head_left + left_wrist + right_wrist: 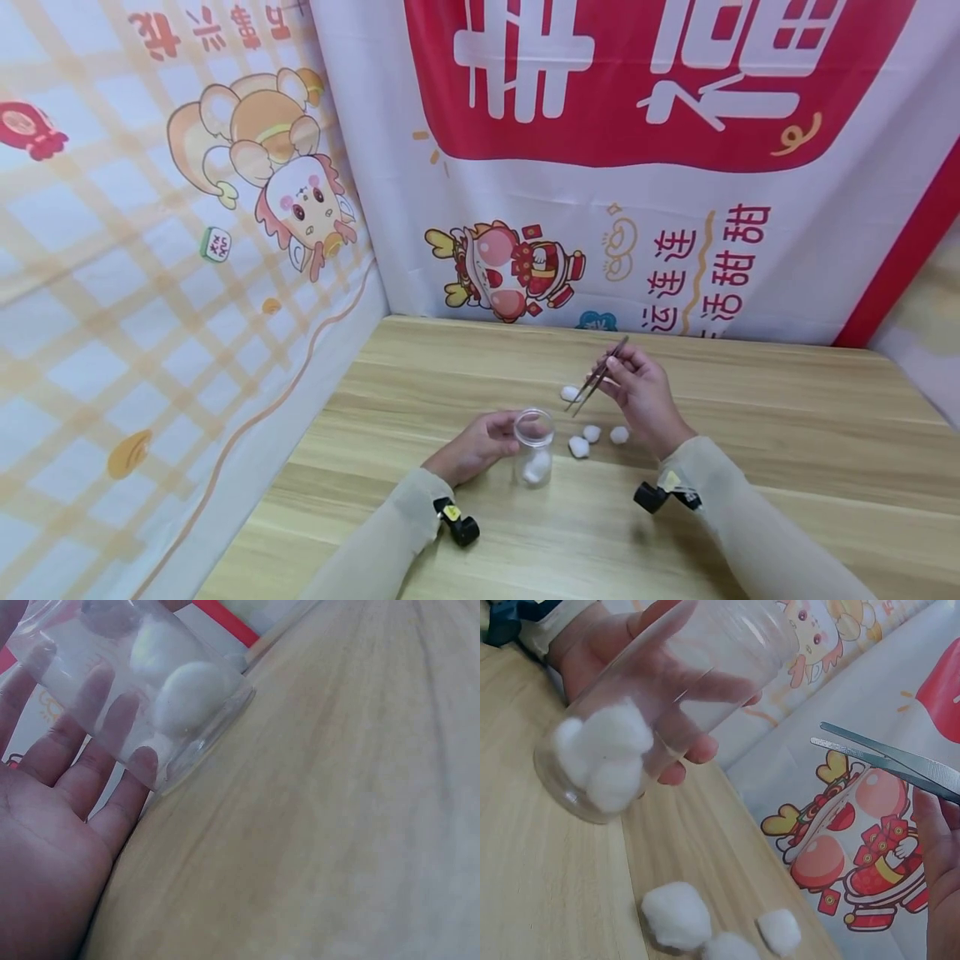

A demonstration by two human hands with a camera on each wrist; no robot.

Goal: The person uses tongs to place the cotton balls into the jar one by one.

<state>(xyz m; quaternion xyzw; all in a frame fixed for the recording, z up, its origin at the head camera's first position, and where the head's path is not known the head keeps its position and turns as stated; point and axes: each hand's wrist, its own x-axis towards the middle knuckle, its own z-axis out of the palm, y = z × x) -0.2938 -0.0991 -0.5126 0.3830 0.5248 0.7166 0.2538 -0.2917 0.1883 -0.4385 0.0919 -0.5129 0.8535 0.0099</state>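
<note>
My left hand (483, 446) holds a clear plastic jar (522, 450) standing on the table, its mouth uncovered. The thumb and fingers lie around its side. White cotton balls (604, 754) sit at the bottom of the jar. My right hand (645, 396) pinches metal tweezers (900, 765) above the table, right of the jar. Their tips are apart with nothing between them. One cotton ball (571, 393) lies behind the tweezer tips. Nearer the jar are another cotton ball (578, 447), a smaller one (592, 433) and one under the right hand (619, 435).
The wooden table (787, 450) reaches back to a printed cloth (630, 192) hanging behind it. A second patterned cloth (187, 333) hangs along the left side. Black wrist cameras (461, 529) are strapped to both sleeves.
</note>
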